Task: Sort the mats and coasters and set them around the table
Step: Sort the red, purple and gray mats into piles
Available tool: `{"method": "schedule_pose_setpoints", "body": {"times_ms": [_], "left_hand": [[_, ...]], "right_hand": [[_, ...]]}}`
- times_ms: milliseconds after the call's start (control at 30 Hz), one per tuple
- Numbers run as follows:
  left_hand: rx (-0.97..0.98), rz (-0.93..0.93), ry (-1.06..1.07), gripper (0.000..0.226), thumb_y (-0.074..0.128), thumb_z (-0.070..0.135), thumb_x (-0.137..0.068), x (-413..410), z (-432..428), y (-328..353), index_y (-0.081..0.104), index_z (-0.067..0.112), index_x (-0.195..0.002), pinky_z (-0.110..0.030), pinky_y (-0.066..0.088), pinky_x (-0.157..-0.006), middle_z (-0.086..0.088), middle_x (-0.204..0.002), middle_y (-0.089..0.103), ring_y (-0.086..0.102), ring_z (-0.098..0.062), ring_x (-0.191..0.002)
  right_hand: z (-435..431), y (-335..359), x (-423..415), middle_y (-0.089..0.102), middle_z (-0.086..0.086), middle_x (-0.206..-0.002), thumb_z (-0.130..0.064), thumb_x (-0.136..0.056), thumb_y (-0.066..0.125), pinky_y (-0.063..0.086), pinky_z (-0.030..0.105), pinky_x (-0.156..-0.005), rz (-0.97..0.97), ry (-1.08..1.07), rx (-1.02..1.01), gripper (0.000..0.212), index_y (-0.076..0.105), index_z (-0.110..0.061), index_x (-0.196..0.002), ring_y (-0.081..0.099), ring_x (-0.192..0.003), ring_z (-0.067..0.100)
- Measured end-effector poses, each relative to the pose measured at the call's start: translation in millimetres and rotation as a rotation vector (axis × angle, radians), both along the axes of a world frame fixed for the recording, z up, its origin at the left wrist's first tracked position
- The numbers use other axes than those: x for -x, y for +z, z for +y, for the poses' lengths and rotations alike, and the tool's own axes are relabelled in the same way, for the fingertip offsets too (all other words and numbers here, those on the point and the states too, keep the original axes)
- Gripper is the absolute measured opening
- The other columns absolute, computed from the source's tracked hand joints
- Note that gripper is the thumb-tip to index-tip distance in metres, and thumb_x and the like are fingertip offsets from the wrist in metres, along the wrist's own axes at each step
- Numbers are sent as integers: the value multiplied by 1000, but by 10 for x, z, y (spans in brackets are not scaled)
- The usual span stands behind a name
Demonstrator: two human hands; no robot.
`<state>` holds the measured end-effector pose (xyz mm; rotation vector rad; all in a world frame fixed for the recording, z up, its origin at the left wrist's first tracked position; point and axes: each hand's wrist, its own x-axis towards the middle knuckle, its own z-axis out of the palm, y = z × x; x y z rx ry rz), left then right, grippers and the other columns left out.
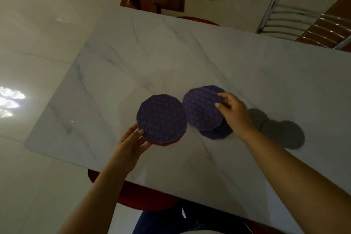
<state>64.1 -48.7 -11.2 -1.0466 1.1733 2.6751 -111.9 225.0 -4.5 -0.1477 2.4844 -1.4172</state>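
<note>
Over the middle of the marble table [171,53], the left hand [131,142] grips a purple coaster [162,118] by its near-left edge, thumb on top and fingers curled beneath, with a reddish piece [167,144] showing under it. Just to the right, the right hand [233,110] pinches the far-right edge of a second purple coaster [201,109], which overlaps more purple pieces [218,133] below; whether those rest on the table I cannot tell. A metal chair [303,23] stands at the far right.
</note>
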Motion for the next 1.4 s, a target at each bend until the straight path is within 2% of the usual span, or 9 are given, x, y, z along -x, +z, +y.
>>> {"method": "schedule_pose_setpoints", "body": {"times_ms": [100, 200, 333, 533, 733, 867, 967, 1233, 1400], "left_hand": [[-12, -2, -21, 25, 45, 2, -92, 74, 37, -10, 61, 14, -108, -28, 60, -62, -1, -89, 75, 72, -14, -75], [-33, -5, -55, 24, 46, 1, -91, 169, 128, -13, 61, 14, -105, -28, 60, -60, -2, -87, 75, 72, -15, -73], [-51, 5, -139, 25, 53, 4, -83, 298, 292, -5, 60, 15, -104, -30, 61, -62, 0, -85, 75, 72, -14, -72], [-81, 36, -288, 28, 58, 8, -77, 436, 542, 27, 61, 15, -104, -32, 60, -67, -2, -92, 75, 73, -17, -79], [-108, 68, -376, 31, 57, 8, -80, 494, 656, 51, 61, 15, -109, -33, 61, -73, -4, -100, 74, 72, -17, -83], [-151, 82, -413, 31, 55, 7, -81, 491, 671, 58, 61, 13, -111, -34, 61, -74, -6, -101, 73, 72, -18, -83], [-161, 89, -423, 30, 54, 9, -82, 484, 640, 49, 61, 13, -111, -32, 60, -72, -5, -102, 73, 72, -17, -85], [-110, 57, -473, 37, 49, 14, -87, 420, 473, -45, 56, 9, -123, -38, 59, -80, -10, -109, 71, 70, -23, -93], [-91, 31, -427, 31, 58, 8, -82, 404, 430, -51, 63, 9, -113, -36, 60, -74, -9, -104, 72, 71, -22, -87]], "right_hand": [[216, 275, 20, 66, -12, -97, -22, -87, 63, 53, 27, -77, 50, -147, 112, 24, 61, -31, -109, 65, -92, 11], [392, 567, -20, 71, -20, -89, -22, -86, 63, 54, 16, -63, 46, -288, 318, 25, 63, -44, -99, 68, -85, 2], [495, 720, -115, 74, -13, -95, -17, -87, 64, 55, 21, -67, -86, -388, 585, 25, 65, -34, -104, 70, -90, 9], [321, 529, -408, 71, 4, -105, -6, -88, 58, 56, 23, -69, -370, -340, 697, 27, 64, -18, -111, 70, -92, 13], [232, 324, -615, 61, 15, -124, -8, -88, 60, 50, 43, -96, -366, -431, 478, 38, 57, -7, -125, 60, -112, 26], [222, 272, -691, 59, 7, -126, -11, -89, 60, 51, 16, -83, -262, -393, 383, 41, 54, -10, -129, 60, -101, 6], [230, 224, -729, 55, 3, -134, -16, -91, 58, 54, 29, -90, -343, -312, 406, 48, 47, -17, -137, 58, -115, 15], [184, 131, -771, 48, -9, -132, -23, -88, 64, 42, 26, -102, -220, -151, 192, 61, 36, -16, -142, 48, -122, 7], [116, 109, -745, 47, -14, -128, -22, -86, 66, 40, 22, -101, -214, -102, 178, 62, 38, -16, -141, 47, -120, 3]]}}
